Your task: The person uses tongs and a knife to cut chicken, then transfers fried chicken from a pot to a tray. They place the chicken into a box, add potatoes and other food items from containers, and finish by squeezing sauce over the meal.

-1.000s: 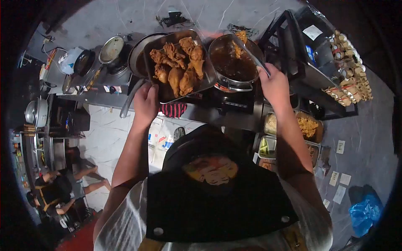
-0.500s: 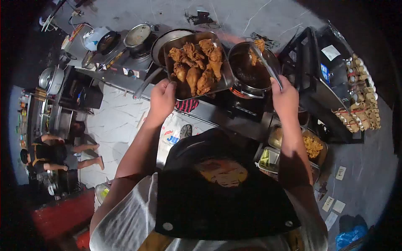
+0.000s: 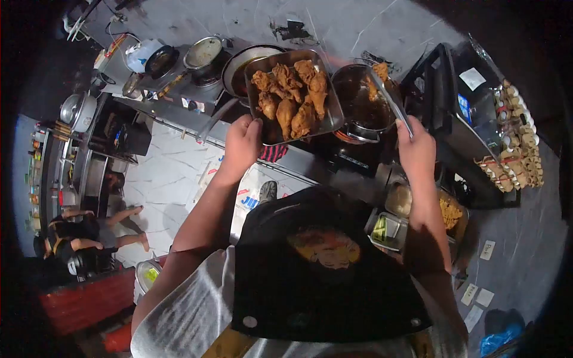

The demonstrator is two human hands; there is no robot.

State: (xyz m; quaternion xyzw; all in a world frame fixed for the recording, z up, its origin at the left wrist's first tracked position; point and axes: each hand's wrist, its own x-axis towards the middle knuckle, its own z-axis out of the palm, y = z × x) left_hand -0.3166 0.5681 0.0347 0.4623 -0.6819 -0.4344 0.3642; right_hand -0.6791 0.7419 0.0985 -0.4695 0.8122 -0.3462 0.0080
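Note:
My left hand (image 3: 243,143) grips the near left corner of a metal tray (image 3: 332,124), thumb over the rim. Several pieces of fried chicken (image 3: 285,113) lie in it, browned and drumstick-shaped. My right hand (image 3: 416,148) is closed around metal tongs (image 3: 391,98). At the tongs' far end is another chicken piece (image 3: 380,73), above a pot of dark oil (image 3: 357,95). The tray is held up just left of this pot, overlapping a wide pan (image 3: 237,67) behind it. The tong tips are partly hidden by the chicken.
Left along the counter stand a pot (image 3: 204,53) and a frying pan (image 3: 161,61). To the right are a black oven-like appliance (image 3: 444,95) and stacked egg trays (image 3: 516,137). Food containers (image 3: 388,230) sit below my right forearm. Another person (image 3: 83,232) is at far left.
The view has shifted slightly, so most things appear a little further right. The tongs and their chicken piece sit slightly lower over the pot. Both hands keep their grips. The other person has shifted posture.

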